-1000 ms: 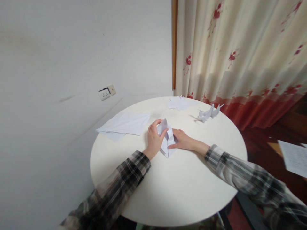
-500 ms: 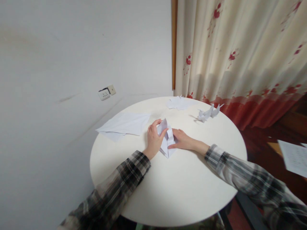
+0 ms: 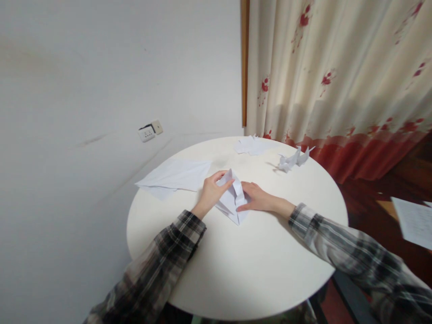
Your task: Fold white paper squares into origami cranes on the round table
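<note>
A partly folded white paper lies in the middle of the round white table. My left hand pinches its upper left flap between thumb and fingers and lifts it. My right hand rests on the paper's right side, fingers together, pressing it down onto the table. Both arms wear plaid sleeves.
Flat white sheets lie at the table's left edge. More folded paper sits at the far edge, with a folded paper figure to its right. A wall with a socket is left; a curtain hangs behind.
My left hand has slid a little left and pulled the flap outward, opening the fold wider. The right hand stays in place.
</note>
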Tool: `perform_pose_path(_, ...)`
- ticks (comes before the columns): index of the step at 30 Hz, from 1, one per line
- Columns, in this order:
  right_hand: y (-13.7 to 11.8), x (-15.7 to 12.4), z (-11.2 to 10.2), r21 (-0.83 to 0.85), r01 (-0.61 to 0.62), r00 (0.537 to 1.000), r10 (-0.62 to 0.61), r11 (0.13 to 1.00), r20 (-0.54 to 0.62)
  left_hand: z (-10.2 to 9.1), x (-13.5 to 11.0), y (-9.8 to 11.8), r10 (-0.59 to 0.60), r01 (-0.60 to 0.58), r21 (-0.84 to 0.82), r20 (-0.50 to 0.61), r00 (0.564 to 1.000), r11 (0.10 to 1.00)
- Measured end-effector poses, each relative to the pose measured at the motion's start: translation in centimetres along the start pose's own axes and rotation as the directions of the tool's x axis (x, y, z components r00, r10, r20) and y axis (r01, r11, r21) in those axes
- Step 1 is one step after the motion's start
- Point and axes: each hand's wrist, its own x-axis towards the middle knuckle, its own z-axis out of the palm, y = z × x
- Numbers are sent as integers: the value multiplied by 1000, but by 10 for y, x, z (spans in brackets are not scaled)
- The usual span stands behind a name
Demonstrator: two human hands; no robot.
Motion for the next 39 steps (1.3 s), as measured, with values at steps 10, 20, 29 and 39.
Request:
perform_pose_path(10, -1, -2, -1, -4, 19, 999, -19, 1000, 29, -4, 0, 9, -1, -2, 31, 94, 996, 1000)
perform_pose_path(20, -1, -2, 1, 5, 74, 995, -74, 997, 64, -5, 1, 5, -73, 83, -30, 235, 969, 996)
perform_pose_path(29, 0, 0, 1, 3, 81, 993, -81, 997, 81, -5, -1, 12, -127, 134, -26, 181, 975, 991)
perform_pose_path(39, 0, 0, 1, 7, 65, 994, -65, 998, 91, -1, -2, 9, -154, 186, -200, 166, 974, 962)
